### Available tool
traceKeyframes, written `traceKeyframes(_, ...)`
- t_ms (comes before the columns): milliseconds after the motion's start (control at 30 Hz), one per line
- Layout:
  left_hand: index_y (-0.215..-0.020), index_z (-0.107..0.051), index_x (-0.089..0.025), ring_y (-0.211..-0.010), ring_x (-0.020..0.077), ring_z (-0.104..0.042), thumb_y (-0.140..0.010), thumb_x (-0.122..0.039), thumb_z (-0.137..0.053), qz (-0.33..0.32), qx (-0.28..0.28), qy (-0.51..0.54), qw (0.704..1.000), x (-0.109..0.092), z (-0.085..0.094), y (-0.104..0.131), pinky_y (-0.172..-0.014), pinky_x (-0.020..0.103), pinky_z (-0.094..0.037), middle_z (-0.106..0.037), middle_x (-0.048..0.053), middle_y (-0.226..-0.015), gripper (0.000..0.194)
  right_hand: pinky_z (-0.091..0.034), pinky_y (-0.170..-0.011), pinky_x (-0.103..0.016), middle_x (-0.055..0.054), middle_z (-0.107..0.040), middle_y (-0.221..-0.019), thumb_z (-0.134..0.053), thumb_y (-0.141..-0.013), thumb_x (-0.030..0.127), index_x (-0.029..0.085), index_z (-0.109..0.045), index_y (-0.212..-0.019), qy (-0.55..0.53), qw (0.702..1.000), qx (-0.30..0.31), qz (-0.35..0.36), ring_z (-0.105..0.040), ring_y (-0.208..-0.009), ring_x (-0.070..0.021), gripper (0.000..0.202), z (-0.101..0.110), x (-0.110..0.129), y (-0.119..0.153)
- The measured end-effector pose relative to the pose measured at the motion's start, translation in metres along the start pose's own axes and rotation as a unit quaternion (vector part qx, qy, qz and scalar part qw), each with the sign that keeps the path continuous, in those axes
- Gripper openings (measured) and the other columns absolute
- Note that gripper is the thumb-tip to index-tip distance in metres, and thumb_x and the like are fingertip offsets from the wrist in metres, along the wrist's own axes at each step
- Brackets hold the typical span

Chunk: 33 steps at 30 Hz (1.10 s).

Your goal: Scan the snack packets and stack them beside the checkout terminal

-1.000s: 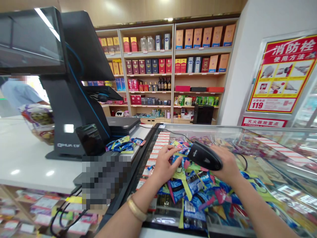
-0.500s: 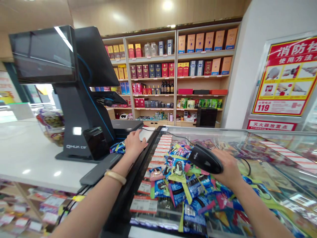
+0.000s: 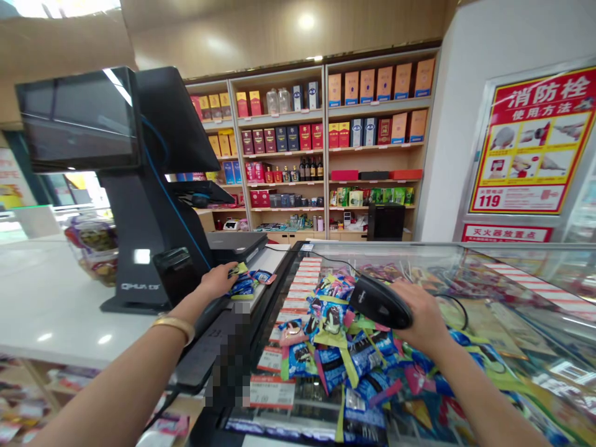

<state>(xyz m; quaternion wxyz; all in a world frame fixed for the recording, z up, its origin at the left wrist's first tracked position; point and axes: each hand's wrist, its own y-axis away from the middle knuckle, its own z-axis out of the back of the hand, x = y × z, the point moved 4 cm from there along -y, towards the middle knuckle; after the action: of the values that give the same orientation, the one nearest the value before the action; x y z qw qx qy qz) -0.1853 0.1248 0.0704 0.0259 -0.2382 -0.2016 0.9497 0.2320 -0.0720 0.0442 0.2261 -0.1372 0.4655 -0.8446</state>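
Note:
My right hand (image 3: 421, 316) is wrapped round a black handheld barcode scanner (image 3: 379, 303), its head tilted toward the left. Below the scanner, a heap of small blue, pink and green snack packets (image 3: 331, 320) is spread over the glass counter (image 3: 305, 406). Left of it, my left hand (image 3: 216, 282) is at a smaller pile of snack packets (image 3: 244, 284) on the white counter strip. Its fingers curl against the pile's left end; the fingertips are partly hidden. A cable runs from the scanner's side across the glass.
A black point-of-sale terminal (image 3: 153, 217) stands on the white counter (image 3: 60, 310) at left, beside a jar of wrapped goods (image 3: 93, 245). Behind are shelves of boxes and bottles (image 3: 284, 136). A red fire notice (image 3: 535, 143) hangs on the right wall.
My left hand has moved left and toward me, from the strip's far end to the small pile, which now shows more fully. My right hand still holds the scanner in nearly the same place.

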Motion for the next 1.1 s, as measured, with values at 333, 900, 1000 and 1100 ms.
traceKeyframes(333,-0.091,-0.061,-0.012,-0.073,0.0187,-0.069,-0.091,-0.029,-0.044,0.146,0.077,0.671,0.723,-0.109,-0.035,0.053,-0.069,0.034,-0.057,-0.069,0.01,-0.084,0.024,-0.039,-0.061,-0.03,-0.005,-0.061,-0.073,-0.056,-0.076,0.031,0.02,-0.059,-0.081,0.001,1.0,0.002,0.0,-0.056,-0.067,-0.0196,0.013,0.0,0.003,-0.002)
traceKeyframes(900,-0.099,-0.062,-0.009,-0.059,0.0175,-0.067,-0.092,-0.031,-0.045,0.096,0.213,0.738,0.633,-0.164,-0.087,0.116,-0.055,0.032,-0.059,-0.071,0.011,-0.082,0.028,-0.036,-0.059,-0.028,-0.003,-0.057,-0.067,-0.054,-0.071,0.025,0.02,-0.06,-0.081,-0.016,0.999,0.031,-0.017,-0.052,-0.063,-0.0181,0.013,0.003,0.01,-0.007)
traceKeyframes(1000,-0.1,-0.062,-0.009,-0.059,0.0177,-0.067,-0.092,-0.03,-0.045,0.095,0.211,0.738,0.634,-0.164,-0.086,0.117,-0.056,0.033,-0.059,-0.071,0.012,-0.084,0.028,-0.036,-0.059,-0.028,-0.003,-0.058,-0.067,-0.054,-0.07,0.025,0.02,-0.06,-0.079,-0.012,0.999,0.033,-0.017,-0.053,-0.063,-0.0184,0.012,0.002,0.011,-0.008)
traceKeyframes(1100,-0.101,-0.062,-0.009,-0.061,0.0182,-0.068,-0.093,-0.031,-0.044,0.092,0.211,0.742,0.63,-0.164,-0.087,0.117,-0.057,0.033,-0.059,-0.071,0.012,-0.083,0.029,-0.037,-0.059,-0.028,-0.003,-0.059,-0.068,-0.054,-0.071,0.025,0.021,-0.06,-0.08,-0.01,0.999,0.035,-0.015,-0.054,-0.064,-0.0187,0.012,0.002,0.012,-0.008)
